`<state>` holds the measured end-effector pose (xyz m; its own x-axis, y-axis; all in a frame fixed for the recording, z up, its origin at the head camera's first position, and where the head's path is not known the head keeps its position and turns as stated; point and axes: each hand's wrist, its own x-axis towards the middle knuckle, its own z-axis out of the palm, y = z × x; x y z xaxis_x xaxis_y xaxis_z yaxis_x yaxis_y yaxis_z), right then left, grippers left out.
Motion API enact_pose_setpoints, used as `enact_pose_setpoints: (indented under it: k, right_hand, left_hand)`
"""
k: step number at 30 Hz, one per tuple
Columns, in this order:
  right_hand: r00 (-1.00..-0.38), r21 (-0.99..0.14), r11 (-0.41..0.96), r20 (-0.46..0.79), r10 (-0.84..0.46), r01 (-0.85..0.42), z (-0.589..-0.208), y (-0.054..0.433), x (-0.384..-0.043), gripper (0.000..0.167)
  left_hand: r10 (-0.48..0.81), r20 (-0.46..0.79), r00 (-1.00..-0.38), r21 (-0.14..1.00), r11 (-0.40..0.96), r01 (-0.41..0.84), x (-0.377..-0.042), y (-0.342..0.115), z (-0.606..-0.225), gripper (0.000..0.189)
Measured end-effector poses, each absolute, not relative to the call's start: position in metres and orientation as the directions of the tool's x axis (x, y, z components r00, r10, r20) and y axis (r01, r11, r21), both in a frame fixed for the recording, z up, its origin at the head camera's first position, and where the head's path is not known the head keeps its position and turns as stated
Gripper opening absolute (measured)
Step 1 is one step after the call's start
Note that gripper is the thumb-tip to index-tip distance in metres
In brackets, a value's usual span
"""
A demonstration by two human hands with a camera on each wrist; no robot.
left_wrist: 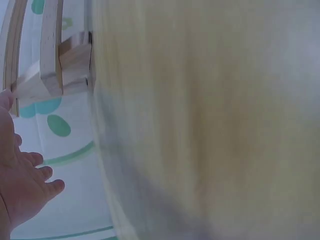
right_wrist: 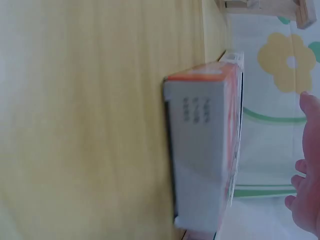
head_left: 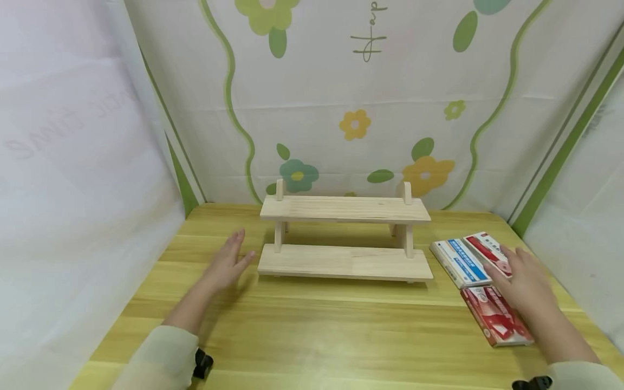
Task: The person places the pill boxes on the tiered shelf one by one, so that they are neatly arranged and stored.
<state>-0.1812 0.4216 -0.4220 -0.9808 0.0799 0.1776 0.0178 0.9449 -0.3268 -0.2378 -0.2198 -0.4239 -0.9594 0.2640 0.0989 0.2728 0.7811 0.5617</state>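
Observation:
A two-tier wooden shelf (head_left: 343, 261) stands on the table, its upper board set back behind the lower one. My left hand (head_left: 228, 265) hovers beside its left end with fingers spread, holding nothing. Over on the right, my right hand (head_left: 524, 284) is held above several flat medicine boxes, thumb apart from the fingers. A blue-and-white box (head_left: 460, 262) lies beside a red-and-white box (head_left: 480, 249), which the fingers partly cover. Nearer the front lies a red box (head_left: 496, 317); the right wrist view shows a white box end (right_wrist: 197, 150) with printed digits up close.
The wood-grain table (head_left: 341, 336) extends to a printed cloth backdrop (head_left: 312, 97) with flowers behind the shelf. White cloth walls (head_left: 78, 206) rise on both sides, the right one close to the boxes. Black wrist straps (head_left: 202, 363) show at the sleeves.

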Motion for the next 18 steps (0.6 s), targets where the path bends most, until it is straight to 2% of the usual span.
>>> enact_pose_setpoints:
  k: [5, 9, 15, 18]
  right_hand:
    - [-0.979, -0.362, 0.931, 0.168, 0.117, 0.049, -0.427, 0.435, -0.164, 0.079]
    - [-0.974, -0.376, 0.922, 0.159, 0.161, 0.092, -0.431, 0.443, -0.154, 0.08]
    - [-0.955, -0.373, 0.915, 0.179, 0.235, 0.155, -0.442, 0.455, -0.137, 0.078]
    - [-0.95, -0.375, 0.901, 0.132, 0.283, 0.217, -0.446, 0.46, -0.13, 0.08]
  left_hand:
    - [0.275, 0.09, -0.957, 0.687, 0.679, 0.26, -0.232, -0.212, -0.431, 0.083]
    - [0.264, 0.028, -0.964, 0.767, 0.613, 0.19, -0.227, -0.208, -0.436, 0.087]
    - [0.263, -0.063, -0.963, 0.844, 0.529, 0.089, -0.223, -0.2, -0.447, 0.094]
    - [0.263, -0.064, -0.963, 0.879, 0.471, 0.07, -0.222, -0.196, -0.453, 0.096]
